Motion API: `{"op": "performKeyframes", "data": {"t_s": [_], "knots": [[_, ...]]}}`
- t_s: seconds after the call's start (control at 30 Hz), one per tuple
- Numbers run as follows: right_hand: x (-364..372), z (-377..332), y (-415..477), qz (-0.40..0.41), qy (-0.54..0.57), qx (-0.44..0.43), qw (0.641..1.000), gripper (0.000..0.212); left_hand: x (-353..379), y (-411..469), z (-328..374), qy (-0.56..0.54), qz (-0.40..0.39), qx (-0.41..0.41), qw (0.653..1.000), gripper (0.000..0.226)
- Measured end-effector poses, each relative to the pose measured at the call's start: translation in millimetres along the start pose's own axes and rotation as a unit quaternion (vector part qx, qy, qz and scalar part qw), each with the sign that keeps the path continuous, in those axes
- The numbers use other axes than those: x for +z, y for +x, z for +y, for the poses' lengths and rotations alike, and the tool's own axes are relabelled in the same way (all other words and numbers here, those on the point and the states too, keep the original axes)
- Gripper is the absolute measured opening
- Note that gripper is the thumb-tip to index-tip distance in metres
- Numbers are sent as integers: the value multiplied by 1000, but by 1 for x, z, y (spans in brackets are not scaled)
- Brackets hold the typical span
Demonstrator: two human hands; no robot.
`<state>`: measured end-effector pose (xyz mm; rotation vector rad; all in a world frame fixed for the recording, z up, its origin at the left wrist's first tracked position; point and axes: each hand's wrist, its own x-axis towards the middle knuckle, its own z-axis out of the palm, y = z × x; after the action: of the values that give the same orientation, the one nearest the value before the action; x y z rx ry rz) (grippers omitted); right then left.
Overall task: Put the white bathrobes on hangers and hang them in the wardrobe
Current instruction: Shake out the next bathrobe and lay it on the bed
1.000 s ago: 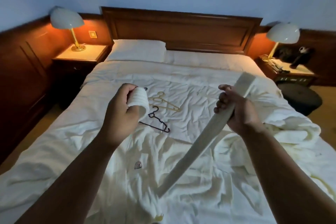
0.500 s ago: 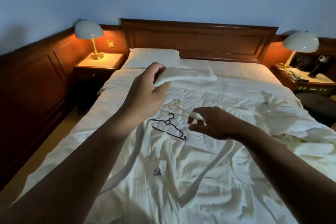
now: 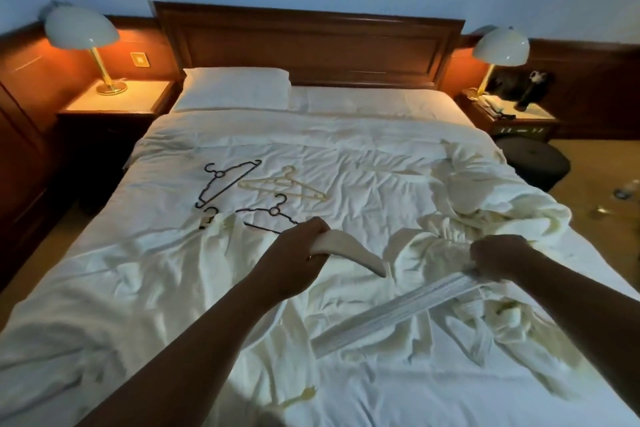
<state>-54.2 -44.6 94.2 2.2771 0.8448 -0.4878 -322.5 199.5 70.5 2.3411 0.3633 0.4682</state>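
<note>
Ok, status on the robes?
Left grip clutching a pale curved piece, blurred. Right grip pinching the white ribbed robe belt. White bathrobes crumpled on the bed, none hung. Thin cream hanger and black hangers loose beyond.

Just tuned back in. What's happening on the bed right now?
A person stands at the foot of the bed. The left hand grips a cream curved piece, apparently a broad hanger. The right hand grips a white robe belt that trails down-left over the bedding. Crumpled bathrobes lie on the bed's right side. A black hanger, a cream hanger and a second black hanger lie loose farther up. The wardrobe is not in view.
</note>
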Motion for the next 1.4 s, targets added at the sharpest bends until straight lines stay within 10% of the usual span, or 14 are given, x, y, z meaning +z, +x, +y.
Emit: {"op": "performKeyframes", "data": {"t_s": [0.17, 0.3, 0.5, 0.8, 1.03, 1.2, 1.4], "knots": [[41, 70, 47, 127, 74, 73, 986, 67, 19, -12, -10, 0, -3, -32, 999, 13], [-8, 36, 33, 210, 153, 50, 964, 52, 0, -16, -11, -29, 47, -61, 997, 8], [-125, -38, -44, 426, 365, -87, 823, 33, -86, 4, 22, -114, 202, -68, 970, 19], [-199, -191, -119, 255, 560, -374, 694, 38, -212, 16, 27, -223, 273, -84, 932, 52], [-208, -290, -113, 276, 538, -339, 721, 30, -242, -19, 9, -213, 234, -29, 948, 19], [-205, -346, -127, 259, 629, -358, 640, 13, -254, -46, 0, -97, 232, 22, 968, 23], [-189, -371, -141, 127, 777, -418, 453, 25, -258, -67, -23, 65, 235, 99, 965, 18]]}}
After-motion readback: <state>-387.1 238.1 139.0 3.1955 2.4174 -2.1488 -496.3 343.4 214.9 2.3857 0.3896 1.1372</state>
